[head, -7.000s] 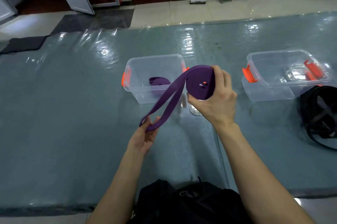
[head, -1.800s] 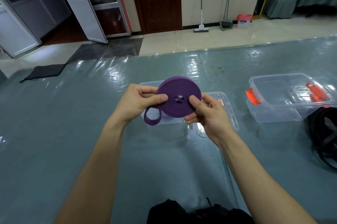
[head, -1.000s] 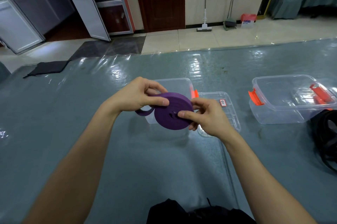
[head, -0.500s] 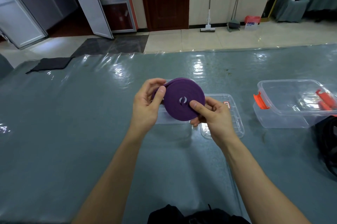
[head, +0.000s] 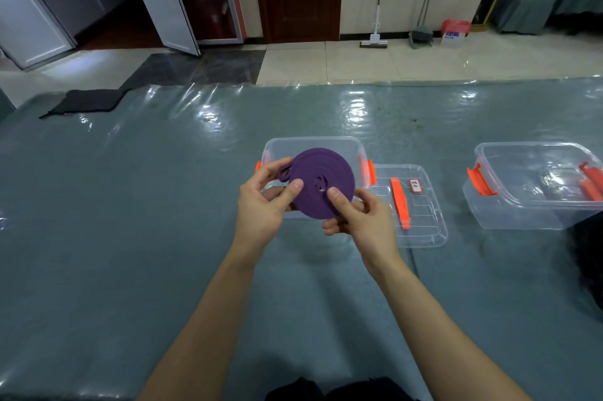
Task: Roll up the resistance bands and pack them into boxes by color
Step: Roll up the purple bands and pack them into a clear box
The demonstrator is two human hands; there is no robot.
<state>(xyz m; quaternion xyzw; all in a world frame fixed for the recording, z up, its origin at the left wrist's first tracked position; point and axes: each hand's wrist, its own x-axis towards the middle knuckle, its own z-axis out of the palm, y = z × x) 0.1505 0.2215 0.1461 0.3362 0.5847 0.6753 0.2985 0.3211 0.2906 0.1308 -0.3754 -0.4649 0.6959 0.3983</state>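
While it was held above the table (head: 130, 237), in front of an open clear box (head: 313, 143), the purple band (head: 319, 183) sat wound into a flat coil, a small loop sticking out at its upper left. The left hand (head: 261, 208) pinched its left rim, thumb on the face and fingers curled behind. The right hand (head: 362, 221) gripped the lower right edge, thumb pressed near the centre and fingers curled underneath. A clear lid (head: 424, 231) lay flat just right of that box. A second clear box (head: 528, 214) with orange latches stood well apart, farther right.
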